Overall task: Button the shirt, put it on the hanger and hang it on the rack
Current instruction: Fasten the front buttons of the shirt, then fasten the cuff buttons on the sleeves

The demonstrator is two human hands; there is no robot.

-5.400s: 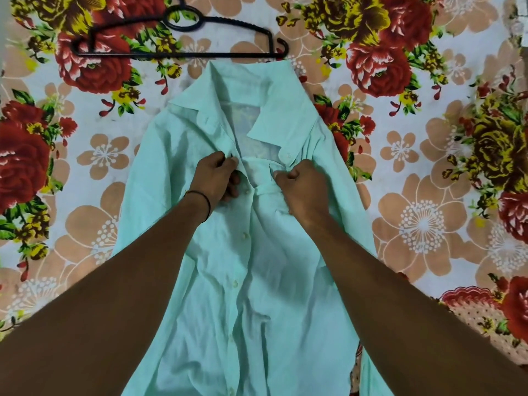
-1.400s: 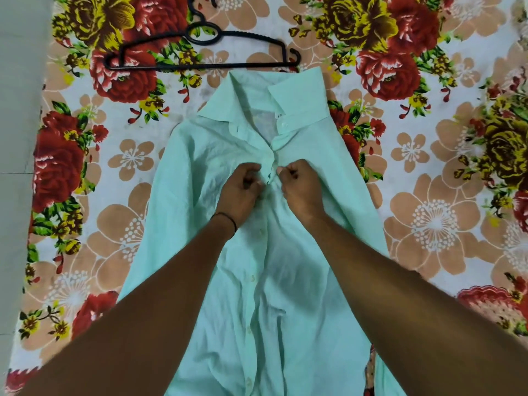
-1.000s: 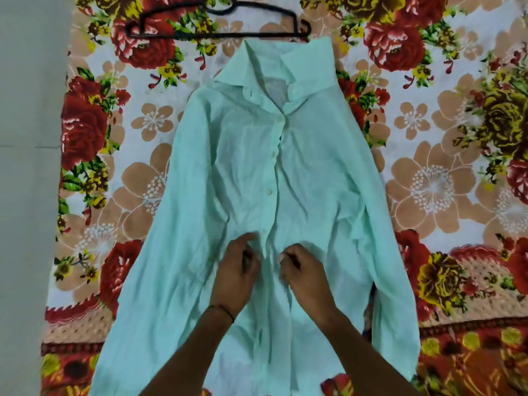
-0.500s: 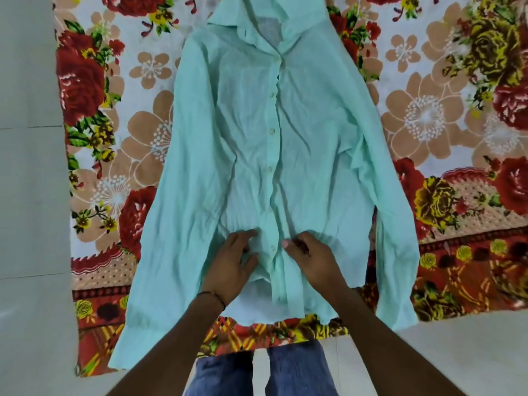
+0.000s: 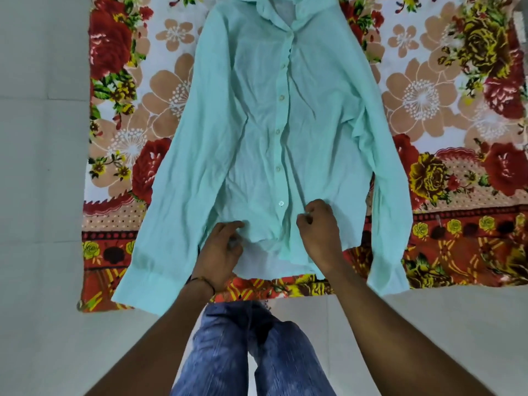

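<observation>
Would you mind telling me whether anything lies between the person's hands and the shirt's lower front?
Nothing visible does. The left hand lies on the shirt near the hem, its grip blurred; the right hand pinches fabric beside the lowest button. The hanger and rack are out of view.

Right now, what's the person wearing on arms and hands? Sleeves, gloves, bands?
No gloves, no sleeves in view: both forearms are bare. At the wrist of the left hand sits a thin dark wristband with an orange-yellow stretch. The right hand shows no ring or band. Blue jeans below.
</observation>
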